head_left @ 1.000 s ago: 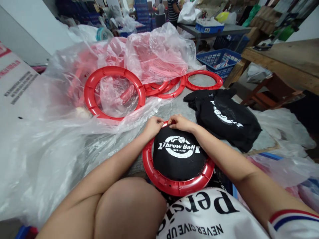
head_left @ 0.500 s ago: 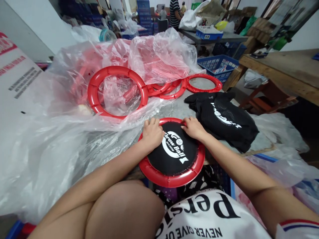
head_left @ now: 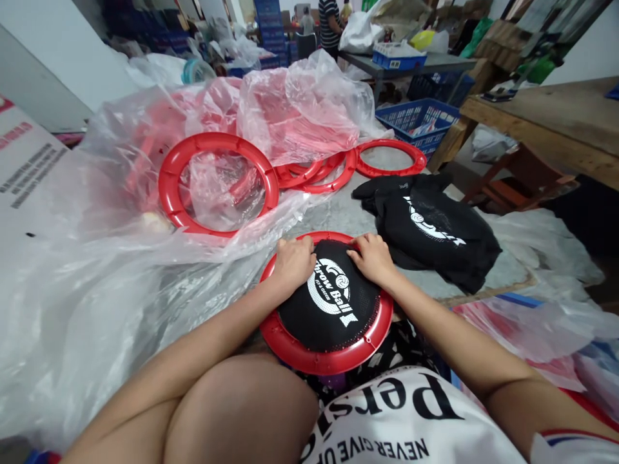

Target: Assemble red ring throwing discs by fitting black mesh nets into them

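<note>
A red plastic ring (head_left: 326,363) lies in front of my body, its near edge over my lap. Black fabric (head_left: 314,322) with a white "Throw Ball" print covers its middle and bulges slightly. My left hand (head_left: 296,263) is closed over the far left part of the rim, thumb by the fabric's edge. On the far right part, my right hand (head_left: 372,259) curls its fingers over the rim, with the thumb on the fabric. The fingertips beyond the rim are partly hidden. Right of the ring lies a pile of black printed fabric pieces (head_left: 430,225).
Bare red rings lie behind, one propped on plastic (head_left: 217,138) and another flat (head_left: 391,173). A large clear bag (head_left: 309,116) of red parts covers the table's far left. Blue crates (head_left: 420,119) and a wooden table (head_left: 546,129) stand at right. A person in stripes (head_left: 329,26) is far back.
The covered ring has shifted slightly toward my body, and its fabric bulges more. Both hands keep hold of the far rim. The whole view has swung a little, moving the background left.
</note>
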`<state>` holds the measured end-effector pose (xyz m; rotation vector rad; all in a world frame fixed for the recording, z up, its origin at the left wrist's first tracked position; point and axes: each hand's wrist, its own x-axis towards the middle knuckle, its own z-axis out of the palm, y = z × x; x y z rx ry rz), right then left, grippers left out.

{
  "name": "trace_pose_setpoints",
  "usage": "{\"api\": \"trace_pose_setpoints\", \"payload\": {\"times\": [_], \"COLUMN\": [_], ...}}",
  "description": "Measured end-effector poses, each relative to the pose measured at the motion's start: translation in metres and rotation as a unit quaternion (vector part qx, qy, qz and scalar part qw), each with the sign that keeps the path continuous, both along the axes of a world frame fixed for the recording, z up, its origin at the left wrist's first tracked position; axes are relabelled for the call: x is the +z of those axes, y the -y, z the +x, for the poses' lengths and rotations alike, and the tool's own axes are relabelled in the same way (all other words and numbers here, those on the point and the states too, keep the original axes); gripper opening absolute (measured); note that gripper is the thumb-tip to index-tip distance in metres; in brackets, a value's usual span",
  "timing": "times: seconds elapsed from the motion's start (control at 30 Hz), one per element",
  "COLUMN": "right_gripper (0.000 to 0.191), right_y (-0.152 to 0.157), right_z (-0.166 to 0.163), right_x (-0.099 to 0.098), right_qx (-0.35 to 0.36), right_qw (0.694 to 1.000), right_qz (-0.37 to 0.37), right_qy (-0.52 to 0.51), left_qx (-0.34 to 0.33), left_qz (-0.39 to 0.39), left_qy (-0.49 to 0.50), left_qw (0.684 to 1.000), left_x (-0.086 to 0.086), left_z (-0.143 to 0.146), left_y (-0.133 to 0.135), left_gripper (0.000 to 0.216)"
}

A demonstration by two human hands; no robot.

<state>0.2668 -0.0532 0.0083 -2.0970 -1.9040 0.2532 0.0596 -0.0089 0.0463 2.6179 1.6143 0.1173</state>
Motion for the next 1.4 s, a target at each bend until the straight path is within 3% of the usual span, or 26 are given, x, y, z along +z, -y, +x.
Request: {"api": "trace_pose_setpoints", "payload": {"times": [0.2, 0.43, 0.6, 0.73, 0.8, 0.9, 1.07, 1.4], "right_gripper": [0.034, 0.037, 0.041, 0.024, 0.016, 0.017, 0.018, 0.013], "right_y": [0.001, 0.000, -0.019, -0.059, -0.078, -0.093, -0.091, -0.094], "right_z": [0.000, 0.005, -0.002, -0.028, -0.041, -0.053, -0.053, -0.047], "right_x": [0.000, 0.000, 0.029, 0.048, 0.045, 0.030, 0.009, -0.002], "right_qx": [0.004, 0.015, 0.059, 0.164, 0.193, 0.172, 0.148, 0.151], "right_qw": [1.000, 1.000, 0.998, 0.983, 0.977, 0.971, 0.967, 0.942], "right_qz": [0.001, -0.010, 0.024, 0.047, 0.010, -0.050, -0.025, -0.032], "right_qy": [-0.005, -0.015, -0.014, -0.062, -0.094, -0.157, -0.204, -0.298], "left_qx": [0.047, 0.049, 0.039, 0.028, 0.030, 0.036, 0.051, 0.115], "left_qz": [-0.032, -0.023, -0.005, 0.005, 0.009, 0.002, -0.021, -0.033], "left_qy": [0.040, 0.035, 0.005, -0.015, -0.028, -0.034, 0.026, 0.210], "left_qw": [0.998, 0.998, 0.999, 0.999, 0.999, 0.999, 0.998, 0.970], "left_x": [0.004, 0.004, 0.003, 0.006, 0.008, 0.007, 0.004, -0.019], "left_z": [0.002, -0.001, -0.002, -0.001, -0.001, -0.003, -0.008, -0.014], "left_y": [-0.012, -0.021, -0.022, -0.019, -0.019, -0.019, -0.024, -0.039], "left_gripper": [0.030, 0.023, 0.018, 0.017, 0.017, 0.015, 0.011, 0.009]}}
